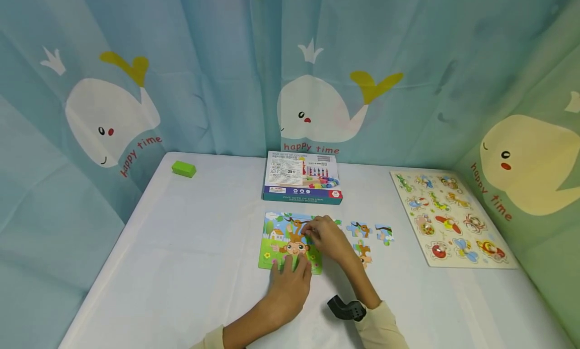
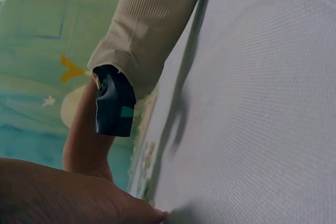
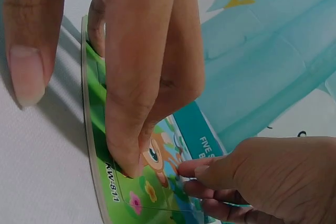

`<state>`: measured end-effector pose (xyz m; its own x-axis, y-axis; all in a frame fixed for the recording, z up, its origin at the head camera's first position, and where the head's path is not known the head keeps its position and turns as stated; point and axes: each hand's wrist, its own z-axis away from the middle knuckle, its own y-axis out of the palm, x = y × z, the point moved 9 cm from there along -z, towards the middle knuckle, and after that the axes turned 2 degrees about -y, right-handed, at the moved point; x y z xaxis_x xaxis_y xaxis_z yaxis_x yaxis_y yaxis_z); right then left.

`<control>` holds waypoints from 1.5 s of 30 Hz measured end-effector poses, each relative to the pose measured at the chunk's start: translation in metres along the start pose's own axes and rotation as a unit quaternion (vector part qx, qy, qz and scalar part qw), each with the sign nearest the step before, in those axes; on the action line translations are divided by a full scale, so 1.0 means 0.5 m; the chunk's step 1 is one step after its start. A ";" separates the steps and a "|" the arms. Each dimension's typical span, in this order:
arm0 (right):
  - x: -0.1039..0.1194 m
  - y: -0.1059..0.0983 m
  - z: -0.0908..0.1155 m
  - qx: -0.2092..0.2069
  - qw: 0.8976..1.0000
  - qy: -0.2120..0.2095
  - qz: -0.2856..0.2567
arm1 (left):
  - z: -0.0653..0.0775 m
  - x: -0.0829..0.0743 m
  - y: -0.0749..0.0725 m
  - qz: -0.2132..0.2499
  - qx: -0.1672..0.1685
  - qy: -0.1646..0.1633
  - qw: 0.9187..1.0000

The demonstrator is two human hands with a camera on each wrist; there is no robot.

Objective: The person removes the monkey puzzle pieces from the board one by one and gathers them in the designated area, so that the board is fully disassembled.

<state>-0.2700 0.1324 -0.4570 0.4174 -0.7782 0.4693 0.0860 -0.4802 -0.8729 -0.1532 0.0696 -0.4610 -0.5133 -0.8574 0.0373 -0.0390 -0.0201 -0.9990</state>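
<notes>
A jigsaw puzzle board [image 1: 268, 256] with a monkey picture lies in the middle of the table. My left hand [image 1: 290, 288] presses its lower edge with extended fingers, which loom large in the right wrist view, near the printed flowers [image 3: 150, 191]. Over the right side of the board, my right hand [image 1: 327, 238] has bent fingers, their tips at the picture beside the monkey. I cannot tell whether a piece is pinched there. To the right lie loose puzzle pieces: a top one [image 1: 360, 230], a corner one [image 1: 385, 233] and a monkey-face one [image 1: 364, 254], partly hidden by the right forearm.
Behind the board lies a boxed bead set [image 1: 302, 178]. A wooden peg puzzle [image 1: 448, 218] with insects occupies the right side, and a green block [image 1: 184, 168] sits at the back left. Blue curtains [image 1: 231, 87] surround the white table [image 1: 181, 253]. A black strap device [image 1: 346, 308] is on the right wrist.
</notes>
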 end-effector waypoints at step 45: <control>0.004 -0.001 0.005 0.076 0.994 -0.069 -0.035 | -0.001 0.000 0.003 0.005 0.015 0.010 1.000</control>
<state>-0.2670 0.1321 -0.4562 0.5246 -0.6773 0.5159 0.2501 -0.4566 -0.8538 -0.1537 0.0697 -0.4625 -0.5314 -0.8467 0.0280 -0.0080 -0.0280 -0.9996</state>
